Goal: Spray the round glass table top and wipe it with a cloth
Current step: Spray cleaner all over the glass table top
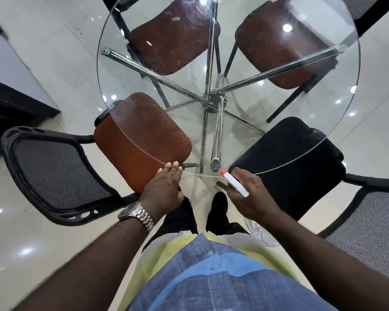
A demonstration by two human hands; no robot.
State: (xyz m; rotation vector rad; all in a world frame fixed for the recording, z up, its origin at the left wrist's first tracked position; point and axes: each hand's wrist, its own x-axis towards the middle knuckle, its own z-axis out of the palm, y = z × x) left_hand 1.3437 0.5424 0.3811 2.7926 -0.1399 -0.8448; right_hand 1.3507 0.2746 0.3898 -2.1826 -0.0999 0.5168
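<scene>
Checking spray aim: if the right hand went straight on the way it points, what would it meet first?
Probably the near rim of the glass table top, just ahead of the spray bottle that the right hand grips; its height above the glass is unclear.

- The round glass table top (229, 41) is transparent. The floor and the chair seats show through it.
- A chrome frame (213, 99) carries the glass: tubular arms radiate from a central hub to the rim.
- Fine droplets (173, 131) speckle the glass from the hub toward the near-left sector.
- The fingertips (175, 163) of the left hand (164, 187) rest, extended, on the near rim.
- The tiled floor (43, 243) is pale and glossy, with reflected light spots.
- Four chairs stand on the floor, seats partly under the glass: three with brown seats (130, 149), one with a black seat (290, 158).
</scene>
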